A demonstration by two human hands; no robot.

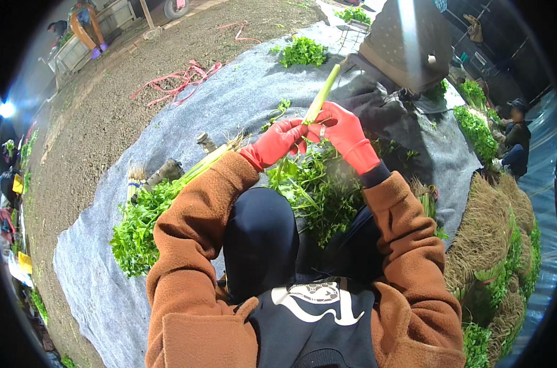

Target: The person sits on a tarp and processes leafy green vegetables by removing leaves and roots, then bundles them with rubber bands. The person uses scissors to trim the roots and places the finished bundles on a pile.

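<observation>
My left hand [278, 141], in a red rubber glove, and my right hand [338, 131], gloved alike, meet in front of my knees. Between their fingers is a pale green celery plant [322, 96], its root end pointing up and away and its leaves hanging below. Under my hands lies a heap of celery leaves [326, 198]. Beside my left forearm, a pile of leafy celery [142, 234] lies with its roots towards my left hand. A bundle with trimmed-looking roots and a blue band [135, 181] lies beyond that pile.
Grey fabric sheeting [99, 262] covers the ground. Pink ribbons [182, 85] lie at its far left edge. Stacked rooted bundles [478, 230] stand at the right. A co-worker [391, 46] is close ahead at the right; another person [515, 140] sits at the far right.
</observation>
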